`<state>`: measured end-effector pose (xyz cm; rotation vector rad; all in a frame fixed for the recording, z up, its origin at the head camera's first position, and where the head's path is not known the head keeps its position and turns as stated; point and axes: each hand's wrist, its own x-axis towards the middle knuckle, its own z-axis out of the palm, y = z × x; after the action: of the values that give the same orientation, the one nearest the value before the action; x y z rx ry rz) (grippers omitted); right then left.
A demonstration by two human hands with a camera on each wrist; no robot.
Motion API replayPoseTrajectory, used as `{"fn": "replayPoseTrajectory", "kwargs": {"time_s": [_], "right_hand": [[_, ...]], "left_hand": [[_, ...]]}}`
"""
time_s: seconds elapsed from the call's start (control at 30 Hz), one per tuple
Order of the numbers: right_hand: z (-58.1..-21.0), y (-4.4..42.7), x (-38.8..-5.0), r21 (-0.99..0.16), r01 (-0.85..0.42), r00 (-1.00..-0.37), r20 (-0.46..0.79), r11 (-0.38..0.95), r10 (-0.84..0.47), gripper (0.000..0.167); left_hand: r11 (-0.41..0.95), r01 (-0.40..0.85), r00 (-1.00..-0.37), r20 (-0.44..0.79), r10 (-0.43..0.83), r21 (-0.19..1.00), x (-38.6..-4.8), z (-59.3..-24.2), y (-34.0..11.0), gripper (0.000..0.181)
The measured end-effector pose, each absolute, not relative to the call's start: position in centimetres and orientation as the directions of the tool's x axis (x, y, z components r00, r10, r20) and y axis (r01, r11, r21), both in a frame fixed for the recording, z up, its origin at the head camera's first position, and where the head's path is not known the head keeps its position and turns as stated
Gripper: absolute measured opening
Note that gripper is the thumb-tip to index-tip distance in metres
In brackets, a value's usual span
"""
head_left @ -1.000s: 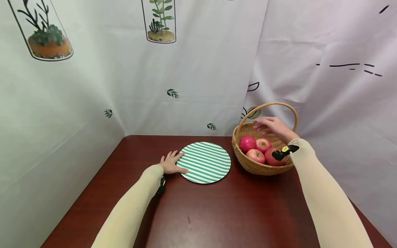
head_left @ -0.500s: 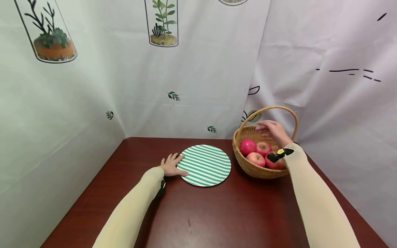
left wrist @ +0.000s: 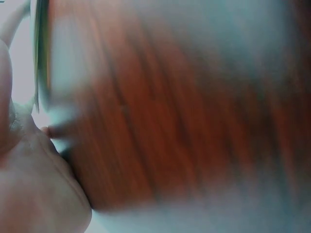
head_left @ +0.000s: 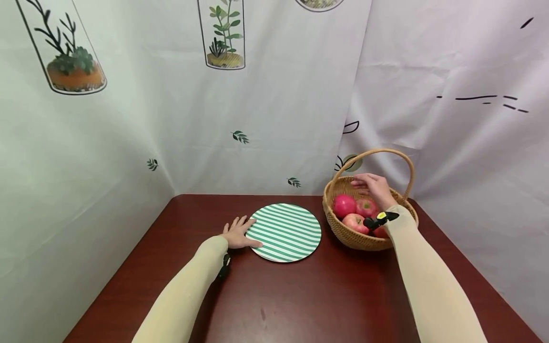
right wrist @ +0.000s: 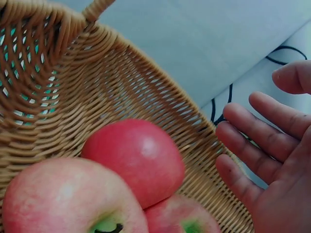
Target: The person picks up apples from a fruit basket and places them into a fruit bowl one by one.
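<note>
A round mat with green and white stripes (head_left: 285, 233) lies flat on the table. My left hand (head_left: 238, 233) has its fingers spread, with thumb and fingertips touching the mat's left edge. In the left wrist view, part of the left hand (left wrist: 41, 179) shows low beside the wood. Several red and pink apples (head_left: 344, 206) lie in a wicker basket (head_left: 358, 241) with an arched handle. Over them, inside the handle's arch, my right hand (head_left: 375, 189) hangs empty. The right wrist view shows that hand (right wrist: 277, 160) palm visible, fingers extended, beside the basket wall and a red apple (right wrist: 136, 160).
The dark red-brown table (head_left: 274, 300) reaches back to a white patterned curtain (head_left: 274, 109), which also hangs along the left and right sides. The basket stands at the table's back right, just right of the mat.
The right hand and forearm have shifted slightly left over the basket, covering more of the right-hand apples. The left hand stays at the mat's edge. The head view has tilted slightly up.
</note>
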<state>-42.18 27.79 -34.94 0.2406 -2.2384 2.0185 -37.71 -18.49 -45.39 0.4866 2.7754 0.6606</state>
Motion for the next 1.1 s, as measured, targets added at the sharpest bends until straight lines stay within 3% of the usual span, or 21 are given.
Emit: {"fn": "replayPoseTrajectory", "kwargs": {"time_s": [0.13, 0.37, 0.77, 1.1], "right_hand": [[-35.1, 27.7, -41.7, -0.973, -0.212, -0.977, 0.211, 0.09, -0.025, 0.044], [-35.2, 27.3, -41.0, -0.962, -0.215, -0.976, 0.217, 0.167, -0.01, 0.041], [-37.4, 27.7, -41.3, -0.786, -0.245, -0.965, 0.255, 0.567, -0.063, 0.037], [-38.1, 27.9, -41.2, -0.709, -0.276, -0.961, 0.221, 0.649, -0.166, 0.044]], "left_hand": [[0.845, 0.265, -0.916, -0.153, 0.371, 0.464, -38.1, -45.6, -18.7, 0.108], [0.855, 0.25, -0.92, -0.164, 0.356, 0.455, -38.1, -45.1, -18.8, 0.105], [0.847, 0.257, -0.921, -0.148, 0.361, 0.466, -38.5, -46.0, -18.9, 0.107], [0.838, 0.253, -0.923, -0.139, 0.359, 0.483, -38.7, -46.7, -18.9, 0.108]]}}
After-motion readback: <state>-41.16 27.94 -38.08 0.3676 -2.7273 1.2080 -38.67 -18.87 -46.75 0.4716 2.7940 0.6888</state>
